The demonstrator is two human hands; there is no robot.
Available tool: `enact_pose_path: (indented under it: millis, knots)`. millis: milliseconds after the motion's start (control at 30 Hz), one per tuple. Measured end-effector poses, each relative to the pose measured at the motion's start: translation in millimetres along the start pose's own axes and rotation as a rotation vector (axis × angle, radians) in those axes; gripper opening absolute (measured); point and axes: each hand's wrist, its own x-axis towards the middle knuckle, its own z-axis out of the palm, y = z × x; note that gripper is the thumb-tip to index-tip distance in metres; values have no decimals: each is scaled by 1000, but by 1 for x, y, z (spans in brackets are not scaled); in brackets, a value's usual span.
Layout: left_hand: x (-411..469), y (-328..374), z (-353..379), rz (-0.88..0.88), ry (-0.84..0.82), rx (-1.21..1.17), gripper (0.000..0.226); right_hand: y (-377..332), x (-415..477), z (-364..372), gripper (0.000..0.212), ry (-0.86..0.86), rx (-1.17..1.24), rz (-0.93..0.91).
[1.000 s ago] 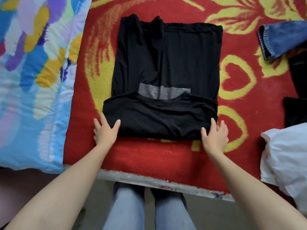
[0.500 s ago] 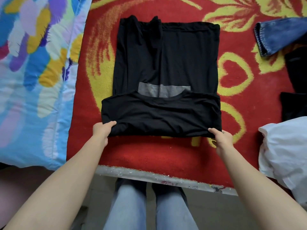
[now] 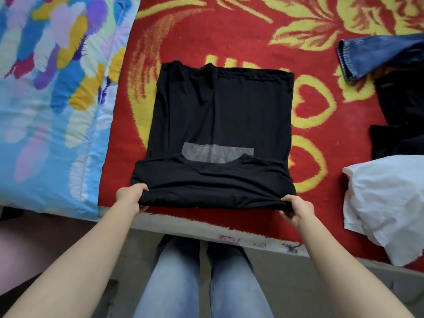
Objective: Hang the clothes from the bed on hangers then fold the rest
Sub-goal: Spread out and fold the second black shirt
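Note:
A black T-shirt lies partly folded on the red and yellow blanket of the bed, its collar end doubled over toward me with a grey patch showing at the neckline. My left hand pinches the near left corner of the folded edge. My right hand pinches the near right corner. The near edge is lifted slightly off the blanket.
A colourful quilt covers the left side of the bed. At the right lie blue jeans, dark clothes and a white garment. The bed's edge runs just in front of my legs.
My hands went from resting flat beside the shirt's near corners to gripping them. The near folded edge has risen a little, and the view has shifted back.

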Motion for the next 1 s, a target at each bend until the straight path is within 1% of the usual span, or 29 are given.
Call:
enact_pose_path:
  millis: [133, 200, 233, 300, 333, 367, 400, 433, 467, 533, 567, 633, 700, 733, 800, 867, 933, 1000]
  knots:
    - [-15, 34, 9, 31, -21, -72, 21, -38, -13, 13, 14, -40, -35, -88]
    - [-25, 62, 15, 80, -55, -118, 12, -69, -22, 22, 12, -68, -65, -157]
    - [-30, 80, 19, 114, -88, -170, 10, -87, -24, 28, 12, -91, -47, -191]
    - [-42, 119, 31, 176, -197, -336, 12, -125, -32, 41, 14, -147, 68, -255]
    - [-48, 136, 35, 212, -264, -434, 7, -140, -38, 45, 7, -190, 126, -294]
    - [-53, 147, 40, 256, -320, -497, 11, -151, -38, 50, 18, -236, 154, -335]
    - [-55, 154, 45, 298, -349, -500, 27, -157, -37, 53, 41, -278, 143, -355]
    - [-58, 156, 50, 337, -350, -447, 41, -157, -36, 56, 59, -286, 75, -392]
    - [-58, 152, 55, 379, -311, -359, 50, -152, -34, 59, 67, -268, -37, -453]
    - [-52, 134, 66, 465, -207, -109, 62, -132, -27, 65, 68, -211, -306, -630]
    - [-46, 124, 73, 529, -167, 67, 67, -122, -19, 68, 67, -177, -466, -733]
    - [-39, 102, 80, 694, -88, 548, 73, -101, -8, 72, 66, -107, -824, -892]
    - [-29, 90, 91, 897, -29, 970, 75, -89, 4, 79, 65, -49, -1099, -958]
    - [-23, 86, 97, 984, -10, 1115, 76, -87, 8, 83, 66, -26, -1206, -988]
    - [-10, 87, 107, 1111, 22, 1342, 82, -87, 19, 90, 69, 9, -1419, -1058]
    - [5, 95, 115, 1187, 46, 1531, 90, -92, 31, 95, 77, 41, -1604, -1104]
    - [22, 101, 117, 1219, 69, 1667, 99, -97, 42, 96, 85, 77, -1720, -1123]
    - [42, 111, 114, 1207, 100, 1737, 106, -103, 52, 96, 87, 108, -1771, -1137]
